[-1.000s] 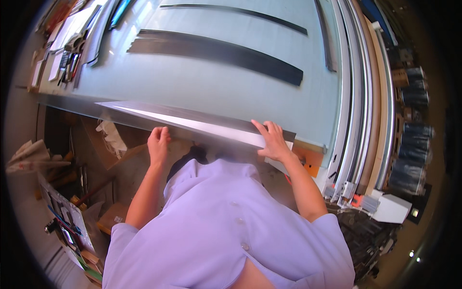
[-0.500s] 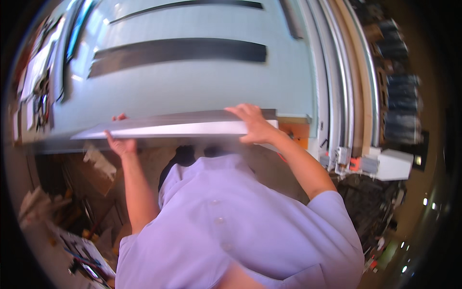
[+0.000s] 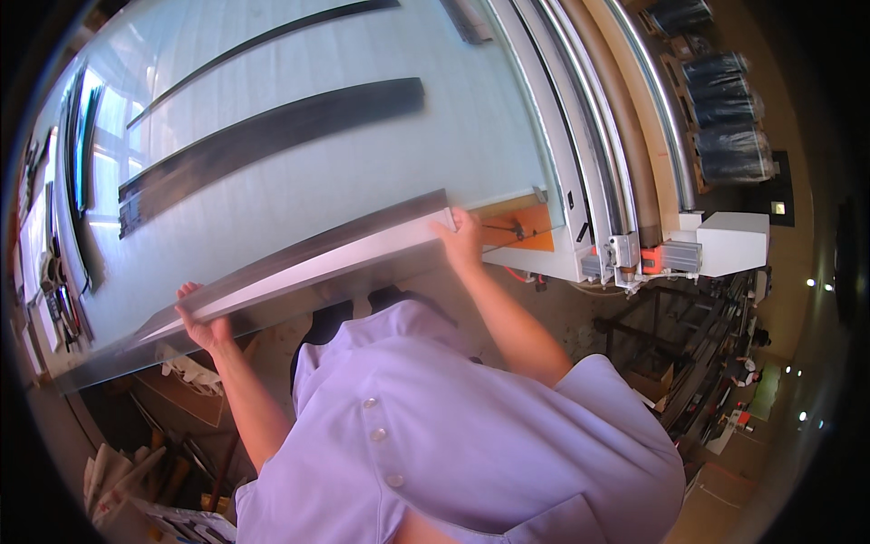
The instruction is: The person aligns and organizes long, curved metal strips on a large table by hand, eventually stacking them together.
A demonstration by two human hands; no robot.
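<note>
A long strip [image 3: 362, 241], dark grey with a white band along its near side, lies between my hands at the table's near edge. My left hand [image 3: 207, 326] grips its left part, the thumb on the near side and the fingertips showing beyond the far edge. At the strip's right end my right hand [image 3: 462, 239] is closed on the corner, some of its fingers hidden. Beyond it, a wide dark strip [image 3: 281, 140] lies flat on the pale blue table [image 3: 390, 150]. Farther back is a narrower dark strip [image 3: 272, 41].
Long rails and rollers [image 3: 639, 163] run along the table's right side, ending near a white box [image 3: 736, 243]. An orange panel [image 3: 530, 227] sits at the near right corner. Dark wrapped rolls [image 3: 732, 154] stand at the far right. Hand tools [image 3: 60, 304] lie at the left edge.
The view has turned, so the table now slants up to the right. My right hand has moved from over the strip to its right end. My left hand keeps its hold.
</note>
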